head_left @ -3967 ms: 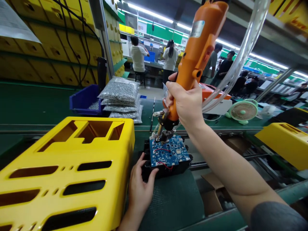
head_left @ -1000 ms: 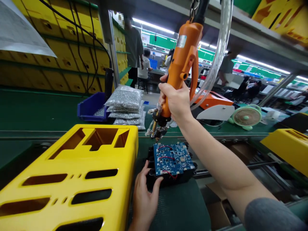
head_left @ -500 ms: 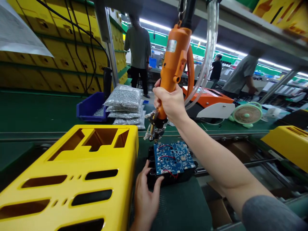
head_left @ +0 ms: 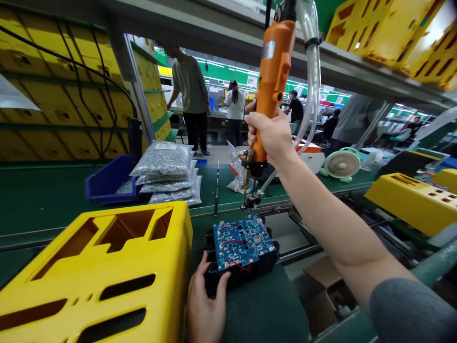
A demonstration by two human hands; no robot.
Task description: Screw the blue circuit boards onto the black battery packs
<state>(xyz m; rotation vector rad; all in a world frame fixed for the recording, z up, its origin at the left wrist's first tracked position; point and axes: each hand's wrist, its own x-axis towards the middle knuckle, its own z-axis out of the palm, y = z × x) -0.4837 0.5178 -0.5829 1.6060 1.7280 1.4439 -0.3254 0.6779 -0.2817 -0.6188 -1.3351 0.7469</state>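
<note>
My right hand (head_left: 274, 136) is wrapped round an orange power screwdriver (head_left: 272, 66) hanging upright from above, with a clear hose (head_left: 310, 95) beside it. The screwdriver's tip (head_left: 250, 202) is just above the far edge of a blue circuit board (head_left: 244, 243); I cannot tell whether they touch. Short red wires loop over the board, which lies on a black base (head_left: 246, 275). At the base's near left corner, my left hand (head_left: 207, 302) grips it, thumb on the near side and fingers on the left side.
A large yellow housing (head_left: 143, 259) lies close on the left. Behind it are a blue bin (head_left: 107, 183) and stacked bags of small metal parts (head_left: 164, 164). A green fan (head_left: 342, 164) and another yellow housing (head_left: 410, 200) are at the right. People stand beyond the bench.
The screwdriver has moved from the board's far left corner towards the right along its far edge. My left hand keeps its grip on the base. The camera view has shifted.
</note>
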